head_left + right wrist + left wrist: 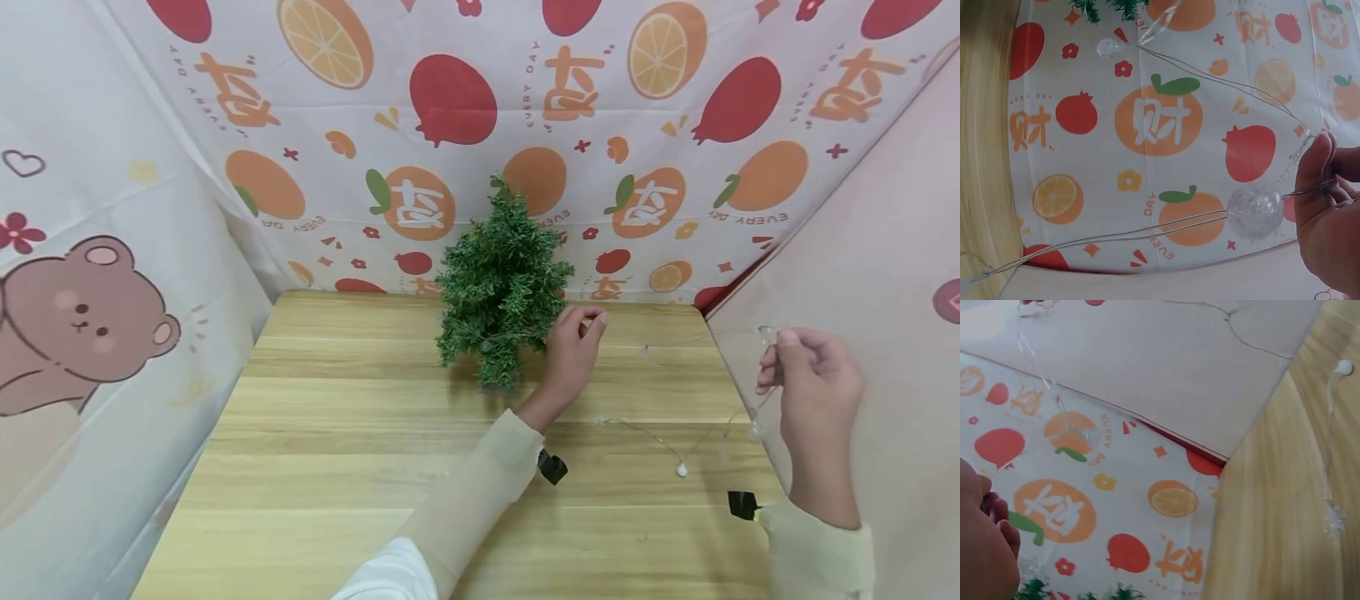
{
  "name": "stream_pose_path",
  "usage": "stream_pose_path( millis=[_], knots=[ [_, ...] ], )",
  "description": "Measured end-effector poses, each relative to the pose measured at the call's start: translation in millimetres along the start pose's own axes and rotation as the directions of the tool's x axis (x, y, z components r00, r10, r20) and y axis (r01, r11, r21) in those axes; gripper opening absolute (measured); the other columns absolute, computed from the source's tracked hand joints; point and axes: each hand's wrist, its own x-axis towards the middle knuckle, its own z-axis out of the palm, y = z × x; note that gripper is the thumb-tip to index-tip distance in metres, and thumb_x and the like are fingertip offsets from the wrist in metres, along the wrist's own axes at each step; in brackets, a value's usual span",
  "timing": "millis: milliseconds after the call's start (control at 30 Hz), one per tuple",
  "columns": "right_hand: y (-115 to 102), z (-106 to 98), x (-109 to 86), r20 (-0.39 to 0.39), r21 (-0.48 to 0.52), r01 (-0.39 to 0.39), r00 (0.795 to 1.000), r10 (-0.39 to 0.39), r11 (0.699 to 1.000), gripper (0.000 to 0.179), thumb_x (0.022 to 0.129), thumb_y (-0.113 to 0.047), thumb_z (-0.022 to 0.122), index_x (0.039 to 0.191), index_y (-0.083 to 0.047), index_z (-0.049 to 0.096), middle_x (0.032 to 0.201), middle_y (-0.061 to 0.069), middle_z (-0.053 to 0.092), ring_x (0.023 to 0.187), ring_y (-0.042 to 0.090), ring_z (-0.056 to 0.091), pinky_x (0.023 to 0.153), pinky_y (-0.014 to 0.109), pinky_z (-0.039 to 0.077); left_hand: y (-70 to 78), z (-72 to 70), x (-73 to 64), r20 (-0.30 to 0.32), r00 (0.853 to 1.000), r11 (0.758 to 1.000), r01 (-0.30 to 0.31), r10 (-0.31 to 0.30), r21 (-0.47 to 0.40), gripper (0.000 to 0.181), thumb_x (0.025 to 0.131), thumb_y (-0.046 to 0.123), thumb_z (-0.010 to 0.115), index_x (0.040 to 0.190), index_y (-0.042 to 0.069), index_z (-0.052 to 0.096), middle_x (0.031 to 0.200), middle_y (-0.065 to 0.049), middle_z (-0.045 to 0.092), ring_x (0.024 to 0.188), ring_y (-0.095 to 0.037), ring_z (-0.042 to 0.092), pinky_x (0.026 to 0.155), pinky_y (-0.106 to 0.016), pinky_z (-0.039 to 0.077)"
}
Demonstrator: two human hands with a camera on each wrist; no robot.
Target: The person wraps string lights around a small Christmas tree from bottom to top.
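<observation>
A small green artificial Christmas tree [502, 275] stands upright near the back of the table. My left hand [573, 350] is at the tree's lower right side, its thumb and fingers pinching a thin wire, seen leaving the fingertips in the left wrist view. The wire belongs to a string of fairy lights [1255, 212] with clear ball-shaped bulbs. Off to the right, my right hand [821, 400] pinches the same string between thumb and curled fingers. One clear bulb [1109, 48] hangs on the stretch between the hands. Another stretch droops over the table with a whitish bulb [682, 470].
The wooden table [322, 467] meets a fruit-printed cloth [337, 167] at the back. A bear-printed cloth [97, 325] hangs on the left, and a pale pink panel [892, 250] rises close beside the right hand. Small black pieces [742, 505] show by the sleeves.
</observation>
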Motion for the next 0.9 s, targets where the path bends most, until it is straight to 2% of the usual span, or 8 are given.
stream_pose_path(
  millis=[200,367,467,667,767,900],
  knots=[
    [1.0,3.8,0.9,0.007,0.003,0.023,1.000,-0.023,1.000,0.006,0.097,-0.004,0.065,0.094,0.001,0.064,0.068,0.009,0.064,0.046,0.014,0.056,0.041,0.021,0.048,12.4,-0.3,5.7,-0.014,0.997,0.996,-0.079,0.078,-0.035,0.029,0.104,0.035,0.056,0.114,0.012,0.070,0.103,0.001,0.062,0.074,-0.007,0.052,0.061,-0.021,0.047],
    [0.7,7.7,-1.3,0.022,0.049,0.028,0.999,-0.029,0.998,0.011,0.096,-0.005,0.068,0.098,0.004,0.063,0.070,0.011,0.064,0.047,0.015,0.056,0.042,0.022,0.048,14.8,2.0,26.0,-0.045,0.993,0.994,-0.108,0.106,-0.033,0.025,0.104,0.025,0.059,0.113,0.006,0.070,0.101,-0.004,0.063,0.077,-0.008,0.053,0.064,-0.019,0.047],
    [1.9,10.3,-3.6,0.042,0.056,0.041,0.998,-0.043,0.998,0.015,0.094,-0.008,0.070,0.099,0.005,0.063,0.070,0.011,0.063,0.048,0.016,0.055,0.043,0.022,0.048,18.2,3.6,35.4,-0.049,0.995,0.996,-0.083,0.082,-0.017,0.023,0.104,0.024,0.059,0.113,0.006,0.070,0.103,-0.004,0.064,0.079,-0.008,0.054,0.066,-0.019,0.048],
    [2.3,11.9,-4.9,0.055,0.062,0.058,0.997,-0.062,0.996,0.018,0.094,-0.010,0.071,0.099,0.005,0.063,0.069,0.011,0.063,0.048,0.015,0.055,0.043,0.021,0.048,27.0,9.7,42.5,-0.031,0.999,0.999,-0.025,0.026,0.021,0.022,0.104,0.024,0.059,0.112,0.008,0.071,0.106,-0.004,0.064,0.081,-0.009,0.057,0.068,-0.017,0.049],
    [2.1,12.7,-5.5,0.059,0.071,0.058,0.996,-0.063,0.996,0.017,0.094,-0.010,0.071,0.099,0.005,0.063,0.069,0.011,0.063,0.048,0.015,0.055,0.043,0.021,0.049,25.6,13.9,43.2,-0.021,1.000,0.995,-0.013,0.015,0.097,0.023,0.104,0.025,0.058,0.111,0.008,0.071,0.109,-0.004,0.064,0.085,-0.009,0.060,0.070,-0.016,0.050],
    [3.9,13.9,-7.9,0.074,0.070,0.055,0.995,-0.060,0.996,0.017,0.094,-0.010,0.071,0.099,0.005,0.063,0.069,0.012,0.063,0.048,0.016,0.055,0.044,0.021,0.049,20.6,17.3,41.2,-0.012,1.000,0.978,-0.019,0.022,0.207,0.022,0.104,0.023,0.058,0.114,0.011,0.072,0.116,-0.003,0.065,0.093,-0.012,0.065,0.076,-0.018,0.053]
  ],
)
